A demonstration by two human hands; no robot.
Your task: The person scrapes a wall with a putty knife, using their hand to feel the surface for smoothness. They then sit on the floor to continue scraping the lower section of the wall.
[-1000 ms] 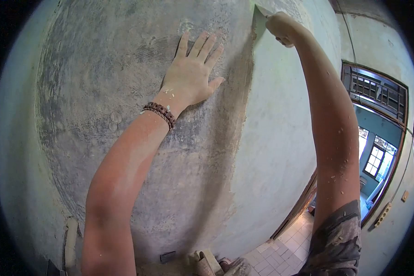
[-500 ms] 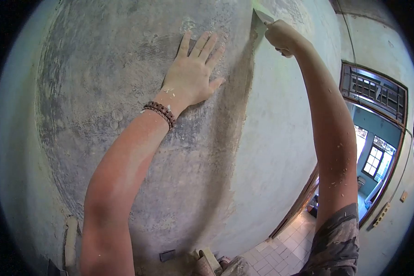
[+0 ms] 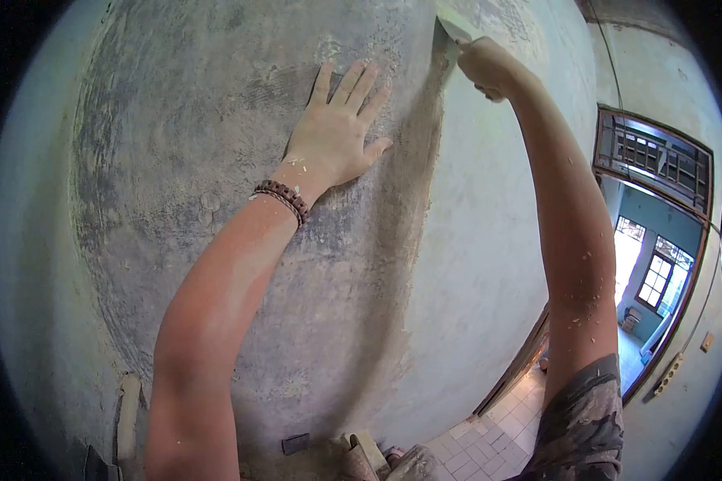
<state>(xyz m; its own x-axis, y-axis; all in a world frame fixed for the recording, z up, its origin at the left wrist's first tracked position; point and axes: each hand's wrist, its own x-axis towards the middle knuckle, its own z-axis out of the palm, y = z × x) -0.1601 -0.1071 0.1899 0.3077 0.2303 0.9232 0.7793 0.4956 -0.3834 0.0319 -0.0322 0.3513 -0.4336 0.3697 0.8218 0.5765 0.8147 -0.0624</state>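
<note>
My left hand [image 3: 334, 128] lies flat on the bare grey part of the wall [image 3: 313, 313], fingers spread. A brown bracelet [image 3: 281, 195] circles that wrist, and pale flakes cling to the skin near it. Higher up and to the right, my right hand [image 3: 493, 66] is closed around a scraper [image 3: 451, 29], whose handle is mostly hidden in the fist. Its blade meets the wall at the border between the grey surface and the pale green paint [image 3: 489, 184]. Paint flakes also stick to my right forearm.
A doorway [image 3: 658, 272] at right opens to another room with a window. A power strip [image 3: 668, 375] hangs on the right wall by a cable. Below are floor tiles [image 3: 489, 441], a small dark block [image 3: 295, 444] and my feet, partly seen.
My right hand and the scraper have shifted slightly left along the paint border. My left hand stays flat in the same place on the wall. The view has turned slightly.
</note>
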